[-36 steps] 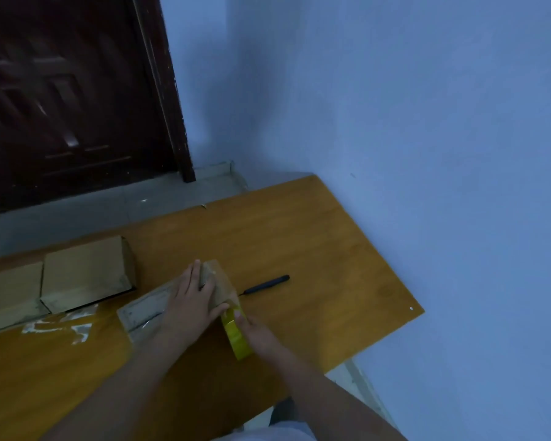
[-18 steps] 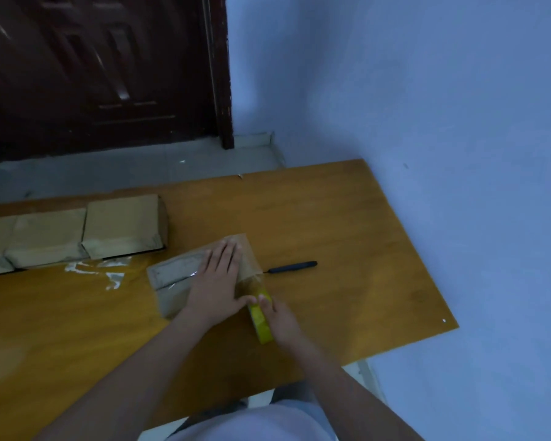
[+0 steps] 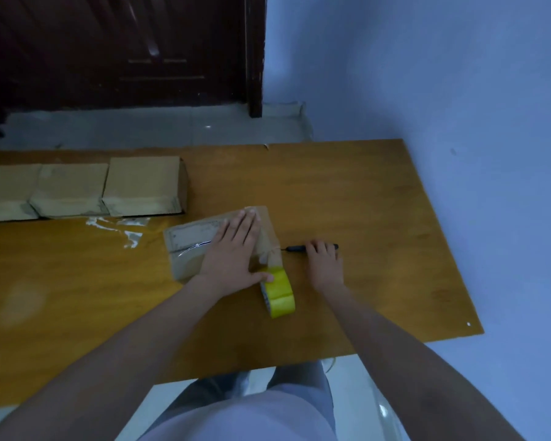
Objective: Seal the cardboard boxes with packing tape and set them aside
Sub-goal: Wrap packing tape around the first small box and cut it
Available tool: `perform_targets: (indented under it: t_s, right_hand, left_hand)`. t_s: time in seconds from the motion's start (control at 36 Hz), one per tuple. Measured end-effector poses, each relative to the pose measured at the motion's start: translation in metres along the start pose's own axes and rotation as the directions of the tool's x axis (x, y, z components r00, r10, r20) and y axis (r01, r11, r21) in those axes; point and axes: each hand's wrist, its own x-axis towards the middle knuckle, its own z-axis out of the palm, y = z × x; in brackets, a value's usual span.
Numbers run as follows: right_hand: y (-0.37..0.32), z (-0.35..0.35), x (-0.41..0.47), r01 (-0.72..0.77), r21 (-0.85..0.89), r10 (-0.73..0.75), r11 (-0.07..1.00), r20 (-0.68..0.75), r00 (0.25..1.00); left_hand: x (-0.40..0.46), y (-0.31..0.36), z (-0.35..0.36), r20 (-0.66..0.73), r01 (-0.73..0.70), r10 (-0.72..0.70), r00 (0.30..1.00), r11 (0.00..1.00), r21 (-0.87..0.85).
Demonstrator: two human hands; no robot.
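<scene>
The left hand is lying flat on the small brown cardboard box; the right hand is curling its fingers over the thin black tool, with the yellow roll of packing tape standing between them.

The left hand presses flat on a small brown cardboard box on the orange wooden table; the yellow tape roll stands beside it. The right hand touches a black-handled tool. 3 sealed cardboard boxes sit left.
</scene>
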Motion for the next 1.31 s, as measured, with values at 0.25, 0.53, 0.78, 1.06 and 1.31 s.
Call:
perform_targets:
  t_s: [0.25, 0.53, 0.78, 1.06, 1.31]
  right_hand:
    - [0.023, -0.011, -0.019, -0.138, 0.332, 0.144, 0.933, 0.004, 0.990]
    - [0.025, -0.045, -0.065, 0.472, 0.058, -0.372, 0.880, -0.533, 0.760]
    - [0.015, -0.048, -0.060, 0.520, -0.007, -0.449, 0.854, -0.516, 0.730]
    - [0.019, -0.036, -0.040, 0.015, 0.087, -0.007, 0.996, -0.086, 0.996]
    - [-0.003, -0.008, -0.036, -0.076, 0.486, 0.153, 0.871, -0.121, 0.981]
  left_hand:
    - [-0.001, 0.003, -0.006, -0.009, 0.013, -0.013, 1.000, 1.000, -0.001]
    - [-0.004, 0.007, -0.014, 0.017, 0.011, -0.010, 1.000, 1.000, -0.008]
    - [-0.005, 0.006, -0.016, 0.028, 0.008, -0.008, 1.000, 1.000, 0.001]
    - [-0.005, 0.006, -0.012, 0.034, 0.008, -0.008, 0.999, 1.000, 0.019]
    - [-0.003, 0.005, -0.010, 0.028, 0.000, 0.000, 1.000, 1.000, -0.002]
